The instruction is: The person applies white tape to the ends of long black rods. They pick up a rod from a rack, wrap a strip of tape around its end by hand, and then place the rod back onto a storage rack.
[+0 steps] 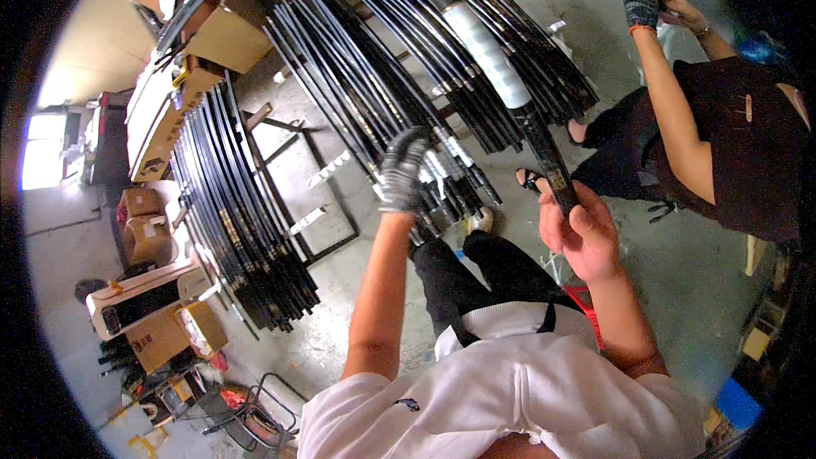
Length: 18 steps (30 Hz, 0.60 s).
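My right hand (582, 234), bare, grips the lower end of a long black pole (548, 153), which looks like a fishing rod. The pole slants up and away to the left, with a whitish wrapped band (486, 53) along its middle. My left hand (402, 172) wears a grey striped glove. It is slightly blurred, its fingers stretched out over the near ends of a bundle of black poles (348, 76); whether it touches them I cannot tell. Another bundle of poles (459, 59) lies beyond, partly behind the held pole.
A third bundle of poles (238, 212) rests on a metal rack (331, 246) to the left. Cardboard boxes (229, 30) stand at the far left. On the right, a person (722, 136) in dark clothes holds something in a gloved hand (639, 0). A folding chair (255, 416) is at the lower left.
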Tool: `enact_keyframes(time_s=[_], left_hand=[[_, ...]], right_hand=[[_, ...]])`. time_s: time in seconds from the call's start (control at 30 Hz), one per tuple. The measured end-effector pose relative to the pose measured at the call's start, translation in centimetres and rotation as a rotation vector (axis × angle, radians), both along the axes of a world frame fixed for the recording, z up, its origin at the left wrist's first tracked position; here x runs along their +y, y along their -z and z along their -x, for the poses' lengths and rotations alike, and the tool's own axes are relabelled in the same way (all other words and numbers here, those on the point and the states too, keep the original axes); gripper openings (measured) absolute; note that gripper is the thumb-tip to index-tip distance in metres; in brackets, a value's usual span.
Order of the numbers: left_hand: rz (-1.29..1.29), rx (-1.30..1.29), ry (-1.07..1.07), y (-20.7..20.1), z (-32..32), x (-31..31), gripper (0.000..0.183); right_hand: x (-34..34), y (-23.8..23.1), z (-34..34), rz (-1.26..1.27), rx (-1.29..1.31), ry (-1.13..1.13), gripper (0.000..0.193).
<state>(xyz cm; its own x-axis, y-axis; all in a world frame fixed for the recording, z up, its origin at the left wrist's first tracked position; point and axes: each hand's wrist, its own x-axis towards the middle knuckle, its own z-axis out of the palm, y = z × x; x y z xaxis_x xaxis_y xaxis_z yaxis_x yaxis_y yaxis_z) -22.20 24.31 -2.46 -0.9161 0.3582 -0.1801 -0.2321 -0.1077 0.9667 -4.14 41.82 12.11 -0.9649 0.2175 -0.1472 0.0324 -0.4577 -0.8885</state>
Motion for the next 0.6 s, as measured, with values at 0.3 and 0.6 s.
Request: enact_keyframes(time_s=[0.3,0.6], left_hand=[[-0.871,0.048,0.101,-24.6,-4.7,3.8,0.059],[-1.269,0.036,0.195,-30.0,-6.0,1.1,0.013]], right_hand=[[-1.9,-3.9,0.6,-0.723,0.276,0.159,0.038],[-0.5,-10.0,0.4,-0.152,0.315,-0.338,0.063]])
